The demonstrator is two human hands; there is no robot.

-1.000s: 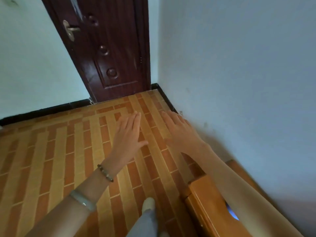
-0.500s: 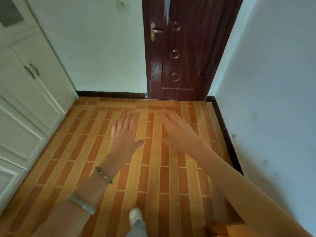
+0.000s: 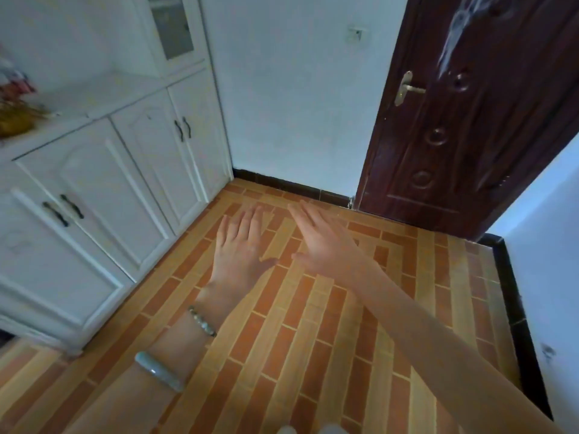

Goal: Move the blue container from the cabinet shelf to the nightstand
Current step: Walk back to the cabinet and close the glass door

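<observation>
Overhead, both hands held out flat above the floor, palms down, fingers spread wide, nothing in either. Left hand [image 3: 241, 252] and right hand [image 3: 326, 242] sit side by side, thumbs near each other but apart. Beaded bracelet [image 3: 202, 321] at the left wrist; pale green bangle [image 3: 158, 371] further up the same forearm.

White cabinet [image 3: 103, 189] runs along the left edge of the view, lower doors closed, dark handles [image 3: 62, 209] in pairs. Its counter shelf [image 3: 94, 95] holds blurred clutter [image 3: 15, 114] at far left; too smeared to identify. Blue container not visible in this view; cannot tell where it sits. Nightstand not in view either.

Tiled floor [image 3: 313, 339], orange and tan strips, lies bare between cabinet base and the right wall [image 3: 548, 277]. Black skirting [image 3: 291, 184] edges the far wall and right wall. Dark wooden door [image 3: 470, 120] closes the far right corner, brass lever handle [image 3: 407, 88] on its left side. Glass-fronted upper door [image 3: 172, 26] stands above the counter where cabinet meets far wall.
</observation>
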